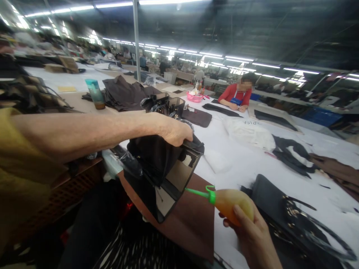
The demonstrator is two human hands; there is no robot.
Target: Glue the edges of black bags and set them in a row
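My left hand [177, 132] is closed on the upper edge of a black bag [153, 155], which is tilted over the table's near edge. A beige panel with a black border [181, 175] shows on the bag's right side. In my right hand [249, 228] is a squeeze bottle [234, 203] of amber liquid, with a green cap and a thin green nozzle. The nozzle tip points left, close to the bordered panel; whether it touches cannot be made out. Under the bag lies a brown sheet [196, 216].
A black handbag [291, 220] lies at the right. Farther back are dark fabric pieces [123, 93], a teal-topped bottle [95, 93], a pink basket [195, 97] and a white cloth bag [249, 132]. A person in red [235, 95] leans on the table's far side.
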